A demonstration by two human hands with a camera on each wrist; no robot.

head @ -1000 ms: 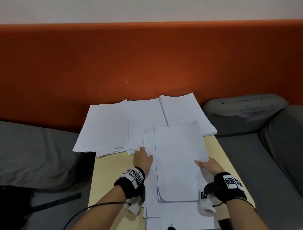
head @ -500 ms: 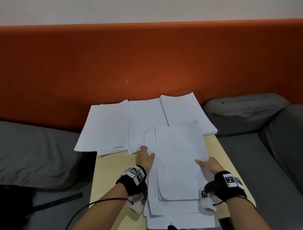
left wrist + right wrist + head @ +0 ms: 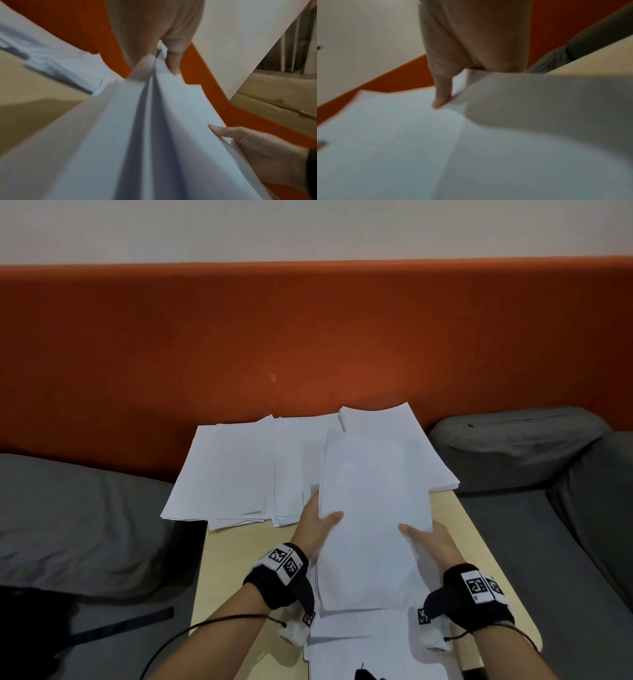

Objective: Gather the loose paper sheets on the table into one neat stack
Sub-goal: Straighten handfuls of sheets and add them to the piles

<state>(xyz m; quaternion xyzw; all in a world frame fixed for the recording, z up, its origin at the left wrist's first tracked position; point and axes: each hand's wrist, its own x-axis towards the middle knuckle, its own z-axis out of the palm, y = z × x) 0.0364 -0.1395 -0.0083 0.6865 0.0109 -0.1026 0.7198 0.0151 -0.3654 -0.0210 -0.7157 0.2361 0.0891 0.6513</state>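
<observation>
A long orange upholstered backrest (image 3: 308,337) runs across the scene beneath a plain off-white wall (image 3: 308,227). Grey fabric seat cushions lie on both sides of the pale wooden table (image 3: 239,556): a broad flat one (image 3: 75,518) to the left and a rounded one (image 3: 513,443) to the right. In the left wrist view, brown cardboard boxes (image 3: 278,97) stand at the right edge.

Both hands, left (image 3: 317,523) and right (image 3: 433,539), grip paper.
</observation>
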